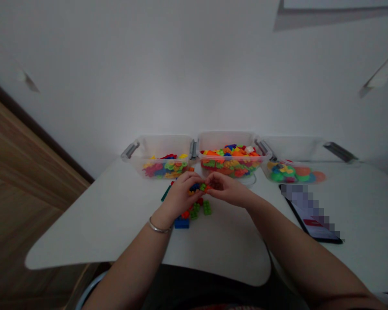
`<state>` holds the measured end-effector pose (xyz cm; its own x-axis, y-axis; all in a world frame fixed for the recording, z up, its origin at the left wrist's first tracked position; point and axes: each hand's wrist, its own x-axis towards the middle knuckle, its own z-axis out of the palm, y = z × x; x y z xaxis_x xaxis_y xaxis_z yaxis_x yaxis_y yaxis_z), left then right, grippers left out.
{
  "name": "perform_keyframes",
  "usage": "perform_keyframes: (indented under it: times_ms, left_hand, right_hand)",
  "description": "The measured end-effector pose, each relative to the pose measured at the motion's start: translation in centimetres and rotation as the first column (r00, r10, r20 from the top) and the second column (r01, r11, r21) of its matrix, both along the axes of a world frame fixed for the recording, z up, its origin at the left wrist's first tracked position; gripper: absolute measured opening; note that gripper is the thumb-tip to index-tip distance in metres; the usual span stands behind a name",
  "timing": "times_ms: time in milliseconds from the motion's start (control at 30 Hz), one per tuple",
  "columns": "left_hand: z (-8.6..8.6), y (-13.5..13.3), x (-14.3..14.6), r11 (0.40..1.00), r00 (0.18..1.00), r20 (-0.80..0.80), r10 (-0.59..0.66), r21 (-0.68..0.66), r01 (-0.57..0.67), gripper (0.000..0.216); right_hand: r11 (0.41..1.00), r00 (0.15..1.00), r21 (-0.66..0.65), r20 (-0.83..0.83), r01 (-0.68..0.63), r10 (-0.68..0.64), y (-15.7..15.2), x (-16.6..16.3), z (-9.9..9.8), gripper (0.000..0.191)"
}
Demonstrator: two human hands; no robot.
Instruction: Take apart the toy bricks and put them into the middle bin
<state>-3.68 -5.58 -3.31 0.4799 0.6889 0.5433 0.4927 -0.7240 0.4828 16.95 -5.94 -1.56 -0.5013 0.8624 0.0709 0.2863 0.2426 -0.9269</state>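
Observation:
My left hand [182, 193], with a bangle on its wrist, curls its fingers around a small cluster of toy building bricks in blue, yellow and green. Facing it, my right hand [224, 188] pinches an orange building brick [208, 188] that meets the green brick [202, 187] at the cluster's edge. Just below the hands, green bricks [207, 207] lie on the table by a red brick [199, 201]. A blue brick [181, 223] sits near my left wrist, partly covered. A dark green piece [165, 193] shows left of that hand.
Along the wall stand three clear plastic bins: the left bin [137, 165], the middle bin [210, 137] and the right bin [297, 144], each holding colourful toy pieces. A tablet [307, 211] lies right of my right forearm on the white table [116, 219].

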Motion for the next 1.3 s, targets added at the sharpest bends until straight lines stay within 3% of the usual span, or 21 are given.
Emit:
perform_keyframes:
  times_ms: [67, 167, 267, 400, 633, 833, 900, 967, 1033, 1133, 1300]
  left_hand:
    - [0.1, 0.0, 0.0, 0.999, 0.999, -0.013, 0.035, 0.018, -0.035, 0.016]
    - [0.2, 0.0, 0.0, 0.995, 0.993, -0.076, 0.085, 0.05, -0.081, 0.015]
    - [0.2, 0.0, 0.0, 0.991, 0.98, -0.152, 0.127, 0.065, -0.118, 0.015]
    - [0.2, -0.1, 0.1, 0.988, 0.968, -0.198, 0.154, 0.041, -0.148, 0.017]
    - [0.3, -0.3, 0.3, 0.986, 0.986, -0.116, 0.121, -0.101, -0.133, 0.016]
    - [0.3, -0.5, 0.1, 0.979, 0.997, 0.028, 0.075, -0.192, -0.068, 0.014]
    - [0.3, -0.5, 0.0, 0.98, 0.996, 0.061, 0.069, -0.191, -0.056, 0.015]
    - [0.3, -0.5, -0.1, 0.984, 0.996, 0.052, 0.075, -0.166, -0.065, 0.015]
    - [0.3, -0.5, -0.4, 0.989, 0.997, -0.007, 0.083, -0.121, -0.083, 0.015]
    - [0.4, -0.5, -0.7, 0.996, 0.991, -0.108, 0.08, -0.036, -0.084, 0.015]
    - [0.2, -0.3, -1.1, 0.997, 0.989, -0.131, 0.068, 0.053, -0.061, 0.017]
  right_hand:
    - [0.988, 0.989, 0.151, 0.136, 0.031, -0.052, -0.5, -0.1, 0.6, 0.019]
    - [0.918, 0.927, 0.395, 0.332, 0.03, -0.173, -1.4, -0.4, 1.4, 0.022]
    - [0.853, 0.841, 0.521, 0.479, -0.041, -0.252, -1.9, -0.6, 1.8, 0.019]
    - [0.853, 0.787, 0.518, 0.553, -0.065, -0.276, -1.9, -0.6, 1.8, 0.022]
    - [0.875, 0.831, 0.484, 0.501, -0.036, -0.243, -1.9, -0.8, 2.1, 0.021]
    - [0.897, 0.924, 0.439, 0.323, 0.046, -0.206, -2.0, -0.7, 2.4, 0.018]
    - [0.881, 0.951, 0.467, 0.229, 0.079, -0.207, -1.9, -0.2, 2.7, 0.018]
    - [0.826, 0.954, 0.541, 0.135, 0.155, -0.267, -1.6, 0.7, 3.2, 0.018]
    - [0.718, 0.919, 0.627, 0.009, 0.301, -0.393, -1.3, 1.9, 3.8, 0.021]
    - [0.489, 0.789, 0.68, -0.221, 0.546, -0.574, -0.5, 4.0, 4.4, 0.029]
    - [0.206, 0.598, 0.76, -0.282, 0.617, -0.75, 1.3, 7.3, 4.0, 0.025]
